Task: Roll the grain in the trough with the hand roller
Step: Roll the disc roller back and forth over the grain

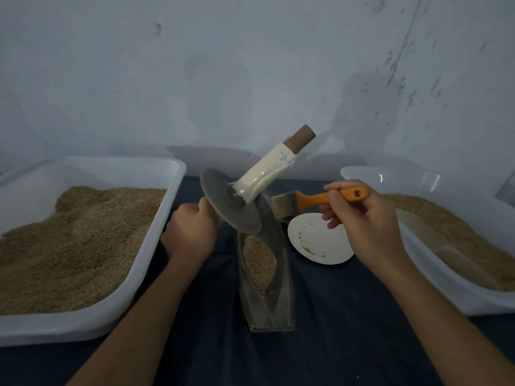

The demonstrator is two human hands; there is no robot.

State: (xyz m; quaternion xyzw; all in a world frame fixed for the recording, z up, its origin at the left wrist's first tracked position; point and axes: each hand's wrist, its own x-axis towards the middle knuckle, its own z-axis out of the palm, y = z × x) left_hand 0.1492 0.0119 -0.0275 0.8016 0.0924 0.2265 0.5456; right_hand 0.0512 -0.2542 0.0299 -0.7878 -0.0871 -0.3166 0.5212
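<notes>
On the dark cloth (348,316) between two white tubs, a narrow grey trough (267,285) runs away from the camera, with a strip of grain (260,263) lying in its hollow. Above its far end the left hand (192,232) holds up the roller (231,203), a grey disc on an axle; the fingers are curled round the handle below the disc, and the other handle, wrapped in pale tape with a brown tip, points up and to the right, so the disc is tilted and clear of the grain. To the right, the right hand (365,218) pinches the orange handle of a brush (320,199) between thumb and fingertips, the bristles pointing left and close beside the disc; whether they touch it cannot be told. Under that hand a white plate (317,240) lies on the cloth just beside the trough, with a few grain specks on it. The left tub (83,324) is heaped with grain, and the right tub (446,285) holds a shallower layer. Behind everything stands a pale wall (250,65).
</notes>
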